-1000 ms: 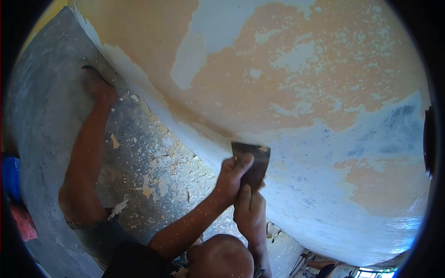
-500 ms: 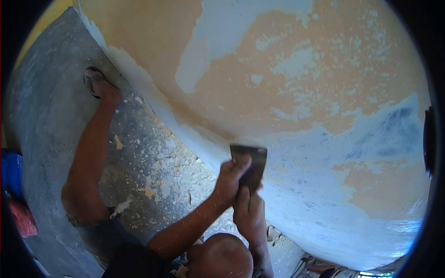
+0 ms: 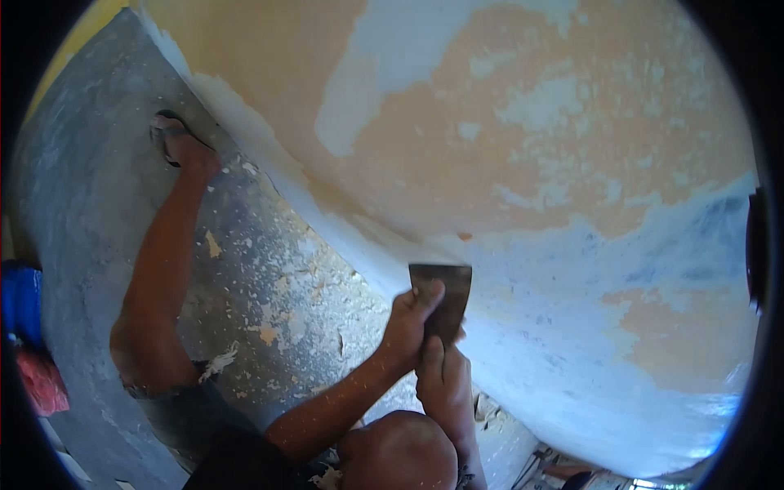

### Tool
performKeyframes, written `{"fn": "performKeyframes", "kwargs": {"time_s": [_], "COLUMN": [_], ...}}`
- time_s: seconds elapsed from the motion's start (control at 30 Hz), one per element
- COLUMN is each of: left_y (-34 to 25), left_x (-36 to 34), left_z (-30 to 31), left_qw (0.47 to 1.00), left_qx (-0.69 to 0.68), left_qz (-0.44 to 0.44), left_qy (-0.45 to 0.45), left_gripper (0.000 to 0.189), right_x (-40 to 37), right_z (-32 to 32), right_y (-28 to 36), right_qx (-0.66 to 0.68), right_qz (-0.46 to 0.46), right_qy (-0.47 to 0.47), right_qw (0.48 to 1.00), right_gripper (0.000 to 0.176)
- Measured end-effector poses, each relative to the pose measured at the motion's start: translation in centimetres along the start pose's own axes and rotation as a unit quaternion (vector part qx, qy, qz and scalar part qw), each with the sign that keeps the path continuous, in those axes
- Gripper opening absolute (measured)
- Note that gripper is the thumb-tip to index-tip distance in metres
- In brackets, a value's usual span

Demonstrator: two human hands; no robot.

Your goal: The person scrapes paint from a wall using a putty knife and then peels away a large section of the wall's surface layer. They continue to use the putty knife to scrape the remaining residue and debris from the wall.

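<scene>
A wide, dark-bladed paint scraper (image 3: pixel 447 298) points up toward the wall (image 3: pixel 523 171), whose tan paint is stripped to white in large patches. My left hand (image 3: pixel 408 327) grips the blade's lower part, thumb lying on its face. Below it, my right hand (image 3: pixel 445 377) is closed around the handle end, which is hidden in the fingers. The blade's straight edge lies at or very close to the bared white surface; contact is hard to tell. Just above that edge is a small orange paint flake (image 3: pixel 465 237).
Paint chips litter the grey floor (image 3: pixel 98 196) along the wall base. My sandalled foot (image 3: pixel 184 147) and bent knee (image 3: pixel 396 453) frame my arms. A blue object (image 3: pixel 23 302) and a red one (image 3: pixel 41 382) sit at far left; a dark object (image 3: pixel 755 249) is at the right edge.
The scraper's edge has dropped slightly down the view, both hands moving with it. An orange flake now shows above the blade. The view has shifted slightly; both hands keep their grip.
</scene>
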State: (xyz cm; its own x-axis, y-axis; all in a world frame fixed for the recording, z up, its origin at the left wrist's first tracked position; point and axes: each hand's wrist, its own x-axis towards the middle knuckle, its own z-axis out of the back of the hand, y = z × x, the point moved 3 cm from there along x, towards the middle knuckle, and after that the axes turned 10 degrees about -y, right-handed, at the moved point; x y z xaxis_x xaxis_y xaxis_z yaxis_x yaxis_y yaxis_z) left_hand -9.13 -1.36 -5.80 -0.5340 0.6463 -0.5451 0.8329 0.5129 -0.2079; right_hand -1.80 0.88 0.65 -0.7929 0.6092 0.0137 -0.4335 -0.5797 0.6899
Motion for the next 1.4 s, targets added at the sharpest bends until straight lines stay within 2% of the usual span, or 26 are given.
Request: {"fn": "performKeyframes", "kwargs": {"time_s": [0.03, 0.07, 0.1, 0.13, 0.2, 0.27, 0.3, 0.33, 0.37, 0.4, 0.43, 0.53, 0.57, 0.67, 0.7, 0.73, 0.8, 0.83, 0.87, 0.97, 1.07, 1.1, 1.2, 1.23, 1.33, 1.4], "left_y": [-0.1, 0.2, -1.2, -2.5, -2.8, -1.0, -1.0, -1.4, -1.9, -2.8, -3.2, -0.8, 0.3, -0.1, -0.2, -0.4, 0.5, 0.6, 0.7, -2.1, -1.9, -0.6, -0.2, -1.4, -1.7, 0.6], "left_x": [0.4, 0.7, 1.3, 1.9, 1.2, 0.2, -0.1, 0.3, 0.7, 1.4, 1.9, 0.3, 0.2, 1.2, 1.5, 1.4, 0.5, 0.7, 0.8, 1.2, 0.9, 0.8, 1.4, 1.7, 1.8, 1.1], "left_z": [-0.1, 0.4, 0.1, -0.3, -0.3, 0.0, -0.5, -0.5, -0.4, -0.7, -0.5, 0.9, 1.2, 1.1, 1.0, 0.8, 1.0, 0.8, 0.4, -0.3, 0.0, 0.6, 0.5, 0.0, 0.6, 1.7], "left_qw": [1.000, 1.000, 0.999, 0.996, 0.994, 1.000, 1.000, 1.000, 0.999, 0.997, 0.995, 1.000, 1.000, 0.999, 0.999, 0.999, 0.998, 0.998, 0.998, 0.996, 0.997, 0.999, 0.999, 0.997, 0.993, 1.000], "left_qx": [-0.012, -0.015, -0.022, -0.027, -0.021, 0.008, -0.020, -0.025, -0.028, -0.029, -0.032, 0.007, -0.019, -0.022, -0.018, -0.033, -0.051, -0.047, -0.047, -0.019, 0.007, 0.005, -0.004, -0.014, -0.026, 0.002], "left_qz": [-0.007, -0.003, -0.031, -0.059, -0.091, -0.006, -0.009, -0.012, -0.031, -0.054, -0.073, -0.001, 0.008, -0.007, -0.001, -0.004, 0.002, 0.003, 0.003, -0.059, -0.058, -0.040, -0.026, -0.050, -0.078, -0.016], "left_qy": [0.019, 0.016, 0.036, 0.056, 0.058, -0.005, -0.010, -0.010, 0.018, 0.049, 0.060, -0.004, -0.009, 0.030, 0.028, 0.033, 0.030, 0.033, 0.035, 0.070, 0.042, 0.030, 0.027, 0.052, 0.090, -0.018], "left_gripper": [0.041, 0.041, 0.040, 0.038, 0.039, 0.038, 0.039, 0.039, 0.039, 0.039, 0.039, 0.037, 0.035, 0.033, 0.033, 0.033, 0.033, 0.034, 0.034, 0.037, 0.037, 0.037, 0.038, 0.038, 0.037, 0.035], "right_x": [0.3, 0.7, 1.3, 1.6, 1.4, -0.2, 0.2, 0.8, 1.2, 1.8, 2.3, -0.2, -0.7, 0.4, 0.2, -0.1, -0.7, 0.1, 0.8, 0.9, 0.3, 0.0, 1.1, 1.6, 1.2, -0.1], "right_z": [0.1, 0.0, 0.0, -0.7, -0.6, -0.4, -0.5, -0.5, -0.3, -0.6, -0.6, -0.7, -0.7, -0.7, -0.8, -0.9, -0.4, 0.0, -0.2, -0.6, -0.9, -0.7, -0.9, -0.9, -1.5, -1.7], "right_y": [-0.3, -0.5, 0.3, 1.1, 1.6, -0.5, -0.7, -0.5, 0.5, 1.7, 2.3, 0.1, -0.8, -0.5, -0.6, -1.1, -1.6, -0.2, 0.1, -0.4, -1.5, -1.8, -1.5, -1.0, -0.8, -2.3], "right_qx": [0.050, 0.046, -0.098, -0.235, -0.086, -0.086, 0.049, 0.047, -0.094, -0.229, -0.150, -0.069, -0.004, -0.097, -0.143, -0.143, -0.023, 0.032, 0.034, -0.138, -0.165, -0.029, -0.013, -0.057, -0.036, -0.024], "right_qz": [-0.118, -0.122, 0.100, 0.315, 0.076, 0.101, -0.011, -0.007, 0.141, 0.286, 0.165, 0.087, -0.016, 0.061, 0.146, 0.135, -0.074, -0.126, -0.119, 0.171, 0.180, 0.015, -0.040, 0.050, 0.033, 0.037], "right_qy": [0.039, 0.041, -0.017, -0.073, -0.003, -0.014, -0.013, -0.010, -0.033, -0.057, -0.022, 0.006, -0.012, 0.016, -0.007, -0.005, 0.016, 0.011, 0.010, -0.024, -0.018, -0.003, 0.001, -0.025, -0.029, -0.040], "right_qw": [0.991, 0.991, 0.990, 0.917, 0.993, 0.991, 0.999, 0.999, 0.985, 0.929, 0.975, 0.994, 1.000, 0.993, 0.979, 0.980, 0.997, 0.991, 0.992, 0.975, 0.969, 0.999, 0.999, 0.997, 0.998, 0.998], "right_gripper": [0.025, 0.025, 0.023, 0.023, 0.019, 0.016, 0.015, 0.015, 0.015, 0.014, 0.014, 0.016, 0.016, 0.019, 0.020, 0.020, 0.020, 0.018, 0.018, 0.019, 0.012, 0.010, 0.022, 0.027, 0.028, 0.027]}}
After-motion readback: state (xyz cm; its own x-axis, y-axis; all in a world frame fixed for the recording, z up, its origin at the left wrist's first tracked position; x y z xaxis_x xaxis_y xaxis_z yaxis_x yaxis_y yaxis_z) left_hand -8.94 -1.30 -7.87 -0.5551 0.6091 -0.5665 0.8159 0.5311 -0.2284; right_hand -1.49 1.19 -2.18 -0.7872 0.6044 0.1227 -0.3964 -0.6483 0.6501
